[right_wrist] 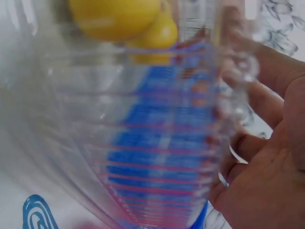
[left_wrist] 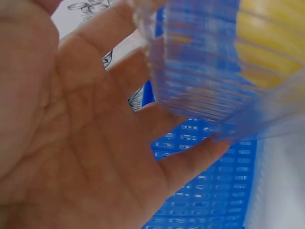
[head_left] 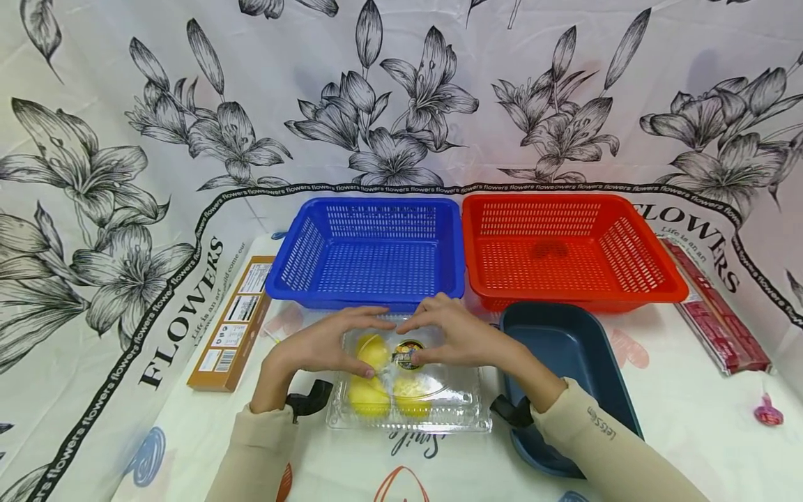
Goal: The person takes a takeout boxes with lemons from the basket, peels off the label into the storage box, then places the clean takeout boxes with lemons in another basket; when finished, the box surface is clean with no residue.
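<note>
A clear plastic clamshell box [head_left: 448,408] with a round dark sticker [head_left: 409,354] on its lid is in front of me, with yellow lemon-like fruits [head_left: 370,399] inside. My left hand [head_left: 320,341] holds its left side, thumb over the lid. In the left wrist view the left fingers [left_wrist: 193,162] reach behind the box's ribbed wall. From the other side my right hand [head_left: 461,331] grips it, thumb beside the sticker and fingers bent toward the far edge. Through the box's wall the right wrist view shows the right fingers blurred.
Behind the box stand a blue basket [head_left: 376,265] and a red basket [head_left: 539,261], side by side. A dark blue tray [head_left: 564,341] lies under my right forearm. To the left is a long brown box [head_left: 232,324]; on the right are a red package [head_left: 721,314] and a small pink object [head_left: 768,411].
</note>
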### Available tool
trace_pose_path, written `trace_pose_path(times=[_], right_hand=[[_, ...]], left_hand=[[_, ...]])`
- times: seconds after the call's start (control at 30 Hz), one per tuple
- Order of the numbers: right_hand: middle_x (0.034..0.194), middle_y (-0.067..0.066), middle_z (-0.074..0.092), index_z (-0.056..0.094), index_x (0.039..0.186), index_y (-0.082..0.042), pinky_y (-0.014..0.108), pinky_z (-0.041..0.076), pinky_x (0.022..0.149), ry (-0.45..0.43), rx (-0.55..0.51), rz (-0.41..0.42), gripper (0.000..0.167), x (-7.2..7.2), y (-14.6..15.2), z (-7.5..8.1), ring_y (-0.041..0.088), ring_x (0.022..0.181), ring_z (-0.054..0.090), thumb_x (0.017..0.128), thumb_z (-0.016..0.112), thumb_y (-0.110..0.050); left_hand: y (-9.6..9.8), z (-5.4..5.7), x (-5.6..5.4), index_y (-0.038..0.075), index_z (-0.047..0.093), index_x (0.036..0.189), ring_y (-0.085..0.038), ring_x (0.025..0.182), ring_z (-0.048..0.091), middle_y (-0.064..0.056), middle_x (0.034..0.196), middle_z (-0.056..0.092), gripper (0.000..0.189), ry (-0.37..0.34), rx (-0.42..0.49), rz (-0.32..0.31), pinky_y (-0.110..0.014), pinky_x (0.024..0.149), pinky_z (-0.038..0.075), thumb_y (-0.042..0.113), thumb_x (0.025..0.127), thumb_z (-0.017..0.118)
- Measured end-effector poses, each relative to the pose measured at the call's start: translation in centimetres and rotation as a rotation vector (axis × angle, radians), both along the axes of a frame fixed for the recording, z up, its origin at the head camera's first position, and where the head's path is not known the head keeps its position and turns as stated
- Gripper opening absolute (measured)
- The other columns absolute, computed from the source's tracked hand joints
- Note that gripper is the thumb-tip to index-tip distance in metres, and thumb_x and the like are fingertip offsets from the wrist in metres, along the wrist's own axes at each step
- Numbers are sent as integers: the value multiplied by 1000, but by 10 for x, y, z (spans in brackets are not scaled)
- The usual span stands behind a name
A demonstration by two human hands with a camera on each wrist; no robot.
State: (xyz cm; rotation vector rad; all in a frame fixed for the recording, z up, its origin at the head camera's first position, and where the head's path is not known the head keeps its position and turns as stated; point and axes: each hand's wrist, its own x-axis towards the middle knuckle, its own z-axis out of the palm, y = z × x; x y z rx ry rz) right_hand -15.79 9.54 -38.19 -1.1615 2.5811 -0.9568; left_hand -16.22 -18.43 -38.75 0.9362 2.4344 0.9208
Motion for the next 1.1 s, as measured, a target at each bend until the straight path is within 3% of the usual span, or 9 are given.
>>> trace_pose_path(times=[0.2,0.5,0.67,0.87,0.97,1.1], right_hand=[[103,2,62,76,122,-25,33,26,80,29,105,-20,44,0,-5,-4,14,93,40,80,87,-36],[101,0,62,78,111,-28,34,26,80,38,91,-34,33,1,-5,-5,14,95,39,80,87,-34],[102,-8,65,75,104,-29,34,27,83,21,33,-44,27,2,-6,-7,14,98,43,80,87,-29],[97,-14,71,72,95,-26,40,23,89,-64,-99,-39,20,0,-6,-11,23,99,51,83,84,-15],[92,-14,70,72,94,-25,42,24,92,-98,-144,-30,18,-1,-4,-13,21,97,53,86,81,-11],[95,-9,72,74,100,-21,45,41,93,-157,-199,-30,16,-2,-1,-14,16,97,54,89,78,-9]], left_hand=[[1,-1,-2,25,60,143,-36,154,28,-7,163,40,72,-7,11,-14,-65,119,31,35,78,88],[1,-1,-4,23,60,143,-36,154,28,-6,162,41,72,-9,10,-13,-65,119,30,31,78,89],[1,-2,-4,24,59,144,-34,154,28,-4,163,40,72,-22,10,-10,-63,120,30,32,78,89],[0,-2,-4,26,59,144,-33,155,28,-2,163,39,73,-47,14,9,-63,121,29,32,78,89],[0,-2,-4,26,59,144,-33,155,28,-2,163,39,72,-50,16,12,-63,121,29,31,78,89],[0,-2,-3,25,60,143,-33,154,28,-3,163,40,72,-48,21,9,-62,120,30,30,78,89]])
